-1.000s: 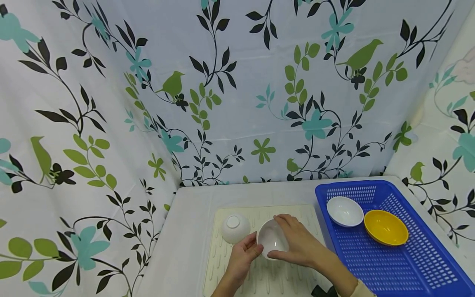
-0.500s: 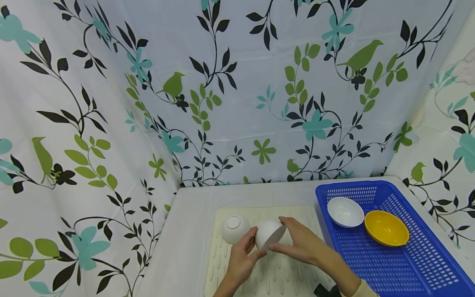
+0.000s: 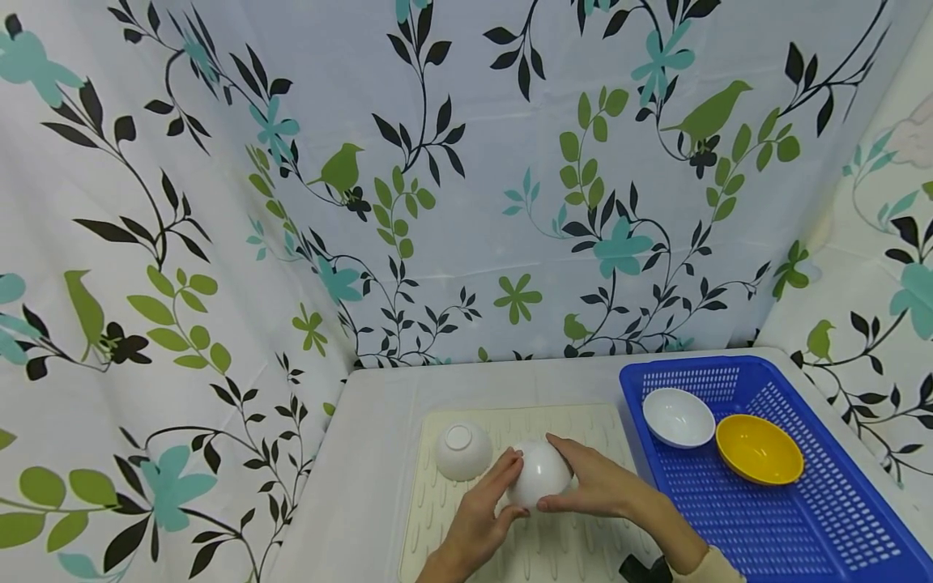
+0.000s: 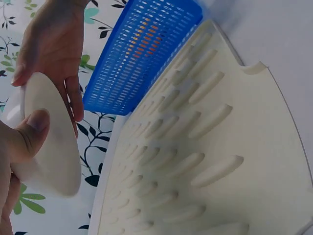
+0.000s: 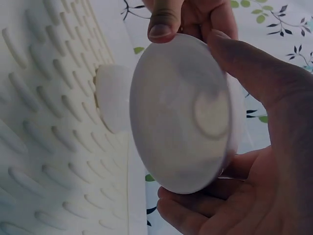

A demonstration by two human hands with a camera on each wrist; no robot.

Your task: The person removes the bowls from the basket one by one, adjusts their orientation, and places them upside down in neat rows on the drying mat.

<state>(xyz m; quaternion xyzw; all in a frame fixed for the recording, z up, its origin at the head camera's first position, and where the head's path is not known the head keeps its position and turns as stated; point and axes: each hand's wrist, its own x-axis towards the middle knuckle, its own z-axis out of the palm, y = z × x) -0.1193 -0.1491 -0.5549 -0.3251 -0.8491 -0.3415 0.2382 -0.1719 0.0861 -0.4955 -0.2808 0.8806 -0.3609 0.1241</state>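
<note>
Apparently at the placing step, left hand (image 3: 477,518) and right hand (image 3: 596,483) grip a white bowl (image 3: 541,471) between fingers and thumbs, mouth-down above the ridged mat (image 3: 576,417), near an upturned bowl (image 3: 463,453); lowering it level seems called for next.

Pale curtains (image 3: 466,202), leaf-printed in green, teal and black, hang beyond the far, left and right edges of the white desk (image 3: 368,453).

1 glossy white bowl (image 3: 542,474), tilted mouth-down, held above cream mat (image 3: 583,419).
</note>
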